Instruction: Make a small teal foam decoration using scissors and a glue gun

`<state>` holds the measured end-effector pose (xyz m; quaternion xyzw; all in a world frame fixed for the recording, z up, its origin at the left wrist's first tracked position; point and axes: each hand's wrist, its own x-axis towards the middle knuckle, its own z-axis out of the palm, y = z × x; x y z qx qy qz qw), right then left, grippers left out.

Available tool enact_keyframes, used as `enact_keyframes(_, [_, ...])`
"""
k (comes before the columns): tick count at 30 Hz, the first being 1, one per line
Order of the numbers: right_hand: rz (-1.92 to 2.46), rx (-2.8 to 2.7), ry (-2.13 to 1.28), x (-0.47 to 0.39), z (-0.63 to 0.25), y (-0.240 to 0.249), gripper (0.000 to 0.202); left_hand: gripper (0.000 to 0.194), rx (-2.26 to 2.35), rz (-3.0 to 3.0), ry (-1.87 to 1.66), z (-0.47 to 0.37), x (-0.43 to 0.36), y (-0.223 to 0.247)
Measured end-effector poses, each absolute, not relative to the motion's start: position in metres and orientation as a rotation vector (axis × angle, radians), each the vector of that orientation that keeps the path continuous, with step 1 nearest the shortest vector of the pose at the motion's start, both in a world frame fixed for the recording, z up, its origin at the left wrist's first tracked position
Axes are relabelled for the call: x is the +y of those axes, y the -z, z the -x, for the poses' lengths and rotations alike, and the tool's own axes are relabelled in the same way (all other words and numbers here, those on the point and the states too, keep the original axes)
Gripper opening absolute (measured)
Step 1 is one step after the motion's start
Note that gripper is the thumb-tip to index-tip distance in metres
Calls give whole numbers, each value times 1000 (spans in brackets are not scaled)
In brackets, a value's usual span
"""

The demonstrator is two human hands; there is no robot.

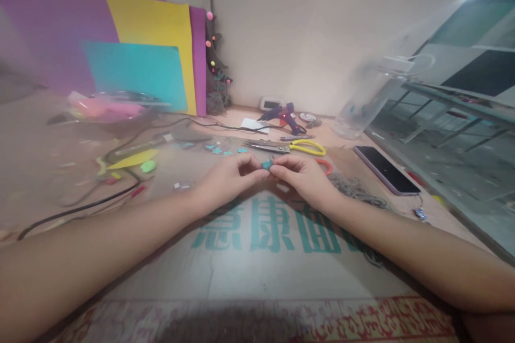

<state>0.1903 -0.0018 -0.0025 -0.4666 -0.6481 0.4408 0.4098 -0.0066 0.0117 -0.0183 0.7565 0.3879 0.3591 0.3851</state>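
Both hands meet over the middle of the table around a small teal piece (pixel 266 164), perhaps foam, whose exact shape is mostly hidden by the fingertips. My left hand (pixel 235 176) pinches it from the left between thumb and index finger. From the other side my right hand (pixel 303 176) grips it the same way. Just beyond the hands lie several teal cut-outs (pixel 217 150) and yellow-handled scissors (pixel 298 147). An orange handle (pixel 324 166) shows partly behind my right hand.
A purple glue gun (pixel 285 117) with a red light lies at the back, its cord running left. Right are grey cords (pixel 358 190), a phone (pixel 386 170) and a clear plastic container (pixel 362 102). Coloured sheets (pixel 137 75) lean at left. Printed cardboard (pixel 249 273) lies beneath my arms.
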Motion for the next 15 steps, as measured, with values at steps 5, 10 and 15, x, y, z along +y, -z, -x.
enact_keyframes(5, [1177,-1698,-1130,-7,-192,-1,22,23,923,-1931,-925,8,11,17])
enact_keyframes(10, [1132,-1804,-1215,-14,-189,0,20,36,742,-2059,-940,7,11,16])
enact_keyframes(15, [1111,-1890,-1174,-16,-188,0,15,16,817,-2018,-927,7,11,14])
